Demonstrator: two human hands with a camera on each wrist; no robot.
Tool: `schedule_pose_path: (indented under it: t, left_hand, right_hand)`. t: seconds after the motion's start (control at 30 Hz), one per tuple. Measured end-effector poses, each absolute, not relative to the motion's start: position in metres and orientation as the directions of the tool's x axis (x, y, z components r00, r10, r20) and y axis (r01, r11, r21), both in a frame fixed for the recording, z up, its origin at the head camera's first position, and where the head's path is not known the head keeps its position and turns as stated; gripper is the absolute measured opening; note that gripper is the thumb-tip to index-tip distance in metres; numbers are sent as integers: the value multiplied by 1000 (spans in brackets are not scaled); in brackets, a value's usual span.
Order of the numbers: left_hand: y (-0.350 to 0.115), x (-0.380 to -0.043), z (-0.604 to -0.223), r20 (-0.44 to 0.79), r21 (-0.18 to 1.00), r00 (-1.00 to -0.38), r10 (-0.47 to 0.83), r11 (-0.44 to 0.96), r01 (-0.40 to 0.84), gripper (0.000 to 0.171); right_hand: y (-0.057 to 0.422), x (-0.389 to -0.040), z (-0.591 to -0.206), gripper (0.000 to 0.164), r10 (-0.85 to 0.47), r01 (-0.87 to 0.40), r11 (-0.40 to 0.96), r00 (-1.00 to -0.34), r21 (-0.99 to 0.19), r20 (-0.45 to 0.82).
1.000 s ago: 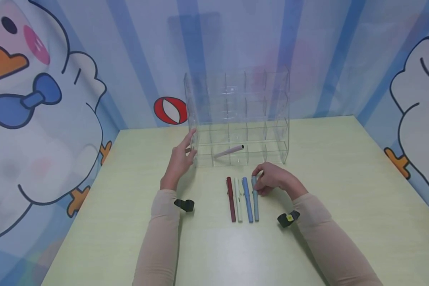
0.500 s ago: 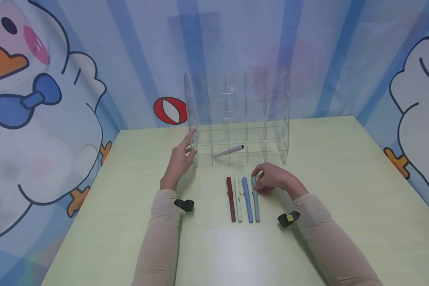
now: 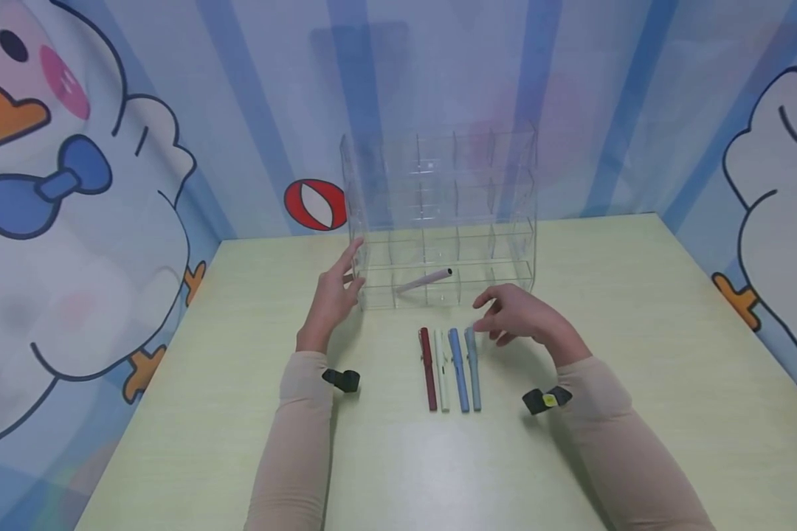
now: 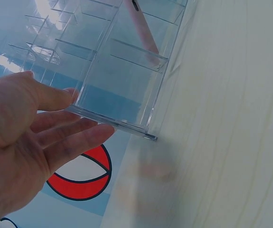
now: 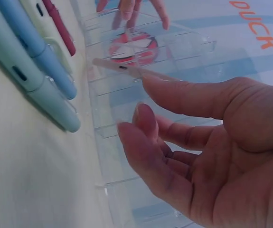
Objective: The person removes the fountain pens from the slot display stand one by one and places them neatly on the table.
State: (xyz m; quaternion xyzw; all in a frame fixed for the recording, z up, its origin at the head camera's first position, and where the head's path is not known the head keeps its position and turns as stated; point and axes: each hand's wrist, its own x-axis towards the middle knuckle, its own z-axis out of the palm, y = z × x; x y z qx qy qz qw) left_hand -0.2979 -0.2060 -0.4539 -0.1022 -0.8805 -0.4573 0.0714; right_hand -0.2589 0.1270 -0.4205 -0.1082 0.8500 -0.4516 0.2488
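Observation:
A clear acrylic rack (image 3: 505, 262) of small compartments stands at the back of the table. My left hand (image 3: 334, 301) holds its left side wall, the thumb (image 4: 51, 97) at the front edge and the fingers along the outside. A pale pink pen (image 3: 426, 280) leans in the rack's bottom row, its dark end sticking out. In front lie a dark red pen (image 3: 428, 369), a whitish-green pen (image 3: 441, 372), a blue pen (image 3: 459, 371) and a grey-teal pen (image 3: 474, 372), side by side. My right hand (image 3: 521, 316) hovers by the top of the teal pen, fingers loosely bent, holding nothing.
The pale yellow table (image 3: 398, 472) ends at a blue striped backdrop (image 3: 259, 88) close behind the rack. Cartoon duck prints and a red ball print (image 3: 315, 205) decorate the backdrop. Each wrist carries a small black camera (image 3: 341, 380).
My right hand has let go of the grey-teal pen and lifted up and back from it, its fingers loosening. My left hand stays on the rack, and the pens lie almost as before.

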Motion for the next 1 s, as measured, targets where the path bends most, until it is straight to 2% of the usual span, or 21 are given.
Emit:
schedule_pose_path:
  t: [0.17, 0.43, 0.6, 0.83, 1.0]
  left_hand:
    - [-206, -300, -454, 220, 788, -968, 123, 562, 251, 78]
    - [-207, -301, -454, 232, 784, -965, 122, 564, 260, 76]
    - [-208, -300, -455, 231, 783, -964, 128, 563, 263, 75]
    - [-208, -300, -456, 226, 786, -966, 128, 561, 259, 76]
    - [-209, -301, -456, 233, 786, -963, 134, 557, 267, 77]
  right_hand:
    - [129, -254, -411, 45, -409, 4, 544, -872, -839, -269]
    - [130, -254, -412, 40, -418, -124, 452, -904, -883, -87]
    - [122, -258, -417, 38, -367, -173, 406, -930, -897, 13]
    - [109, -269, -429, 38, -249, -327, 410, -938, -851, 240]
    - [104, -274, -434, 42, -202, -357, 360, -932, -862, 302]
